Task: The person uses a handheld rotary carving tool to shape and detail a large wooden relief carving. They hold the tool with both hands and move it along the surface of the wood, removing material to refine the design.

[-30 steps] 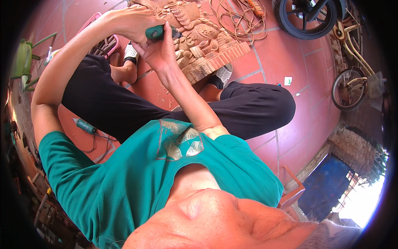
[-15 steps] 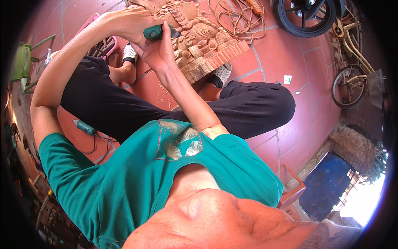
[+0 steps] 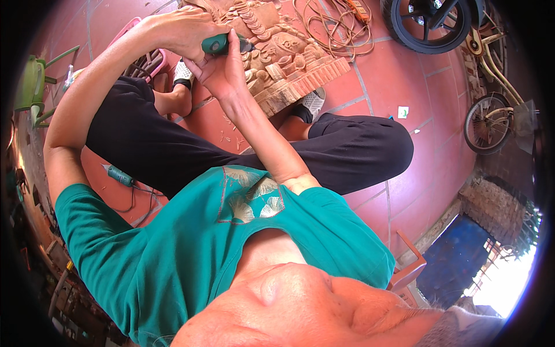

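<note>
Both my hands hold a dark green hand-held power tool (image 3: pixel 215 44). My left hand (image 3: pixel 182 36) reaches in from the upper left and is closed at the tool's rear end. My right hand (image 3: pixel 222 74) grips it from the near side, its thumb up along the body. The tool's grey nose points right, against or just over a carved wooden relief panel (image 3: pixel 283 55) with raised figures and a ridged border. Fingers and tool hide the exact contact spot. The panel lies between my feet on the floor.
A second green power tool (image 3: pixel 119 175) with a black cord lies by my left leg. An orange extension cord (image 3: pixel 329 29) coils beyond the panel. A motorbike wheel (image 3: pixel 426 26) and a bicycle wheel (image 3: pixel 487 123) stand at the right, a green chair (image 3: pixel 32 87) at far left. Wood chips lie on the tiles.
The whole view has shifted very slightly. Both hands keep their grip on the power tool at nearly the same place over the carved panel.
</note>
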A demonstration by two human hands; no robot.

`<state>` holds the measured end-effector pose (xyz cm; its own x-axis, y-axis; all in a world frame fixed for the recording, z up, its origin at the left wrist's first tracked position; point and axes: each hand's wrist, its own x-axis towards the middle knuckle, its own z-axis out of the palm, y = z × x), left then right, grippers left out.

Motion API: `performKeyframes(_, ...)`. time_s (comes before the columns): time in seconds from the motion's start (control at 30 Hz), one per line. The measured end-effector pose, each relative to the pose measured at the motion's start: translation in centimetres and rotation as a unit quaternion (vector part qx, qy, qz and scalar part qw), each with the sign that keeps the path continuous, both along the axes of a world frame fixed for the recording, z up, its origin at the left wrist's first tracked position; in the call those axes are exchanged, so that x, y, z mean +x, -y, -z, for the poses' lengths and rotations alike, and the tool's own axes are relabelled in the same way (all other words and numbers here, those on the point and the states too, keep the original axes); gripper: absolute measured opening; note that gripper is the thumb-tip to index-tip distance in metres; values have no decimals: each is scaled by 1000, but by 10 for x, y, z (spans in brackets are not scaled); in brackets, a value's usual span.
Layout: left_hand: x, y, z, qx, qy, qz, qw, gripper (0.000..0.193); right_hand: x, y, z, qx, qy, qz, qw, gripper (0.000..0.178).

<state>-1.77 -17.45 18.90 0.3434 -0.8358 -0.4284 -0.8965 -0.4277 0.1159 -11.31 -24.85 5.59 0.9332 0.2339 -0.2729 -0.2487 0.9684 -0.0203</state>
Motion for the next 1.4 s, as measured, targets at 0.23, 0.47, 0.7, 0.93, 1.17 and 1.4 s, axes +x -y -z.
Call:
performKeyframes(0.23,-3,3,-6,5,-6,-8,1000,76,-1,0,-2,-5,12,3,1000,65)
performKeyframes(0.47,-2,2,-5,8,-3,-8,1000,75,0,1,0,-11,10,5,1000,65)
performKeyframes(0.7,1,0,-1,15,-2,-4,1000,77,-1,0,-1,-10,10,7,1000,65)
performKeyframes(0.93,-2,-1,-8,1,2,-9,1000,80,1,0,-6,-6,23,4,1000,64)
performKeyframes(1.17,-8,-1,-11,-32,-1,-12,999,57,-7,2,-17,-30,10,15,999,63)
performKeyframes(1.4,-8,2,-19,-15,-28,3,999,82,-13,15,-26,-70,15,0,997,60)
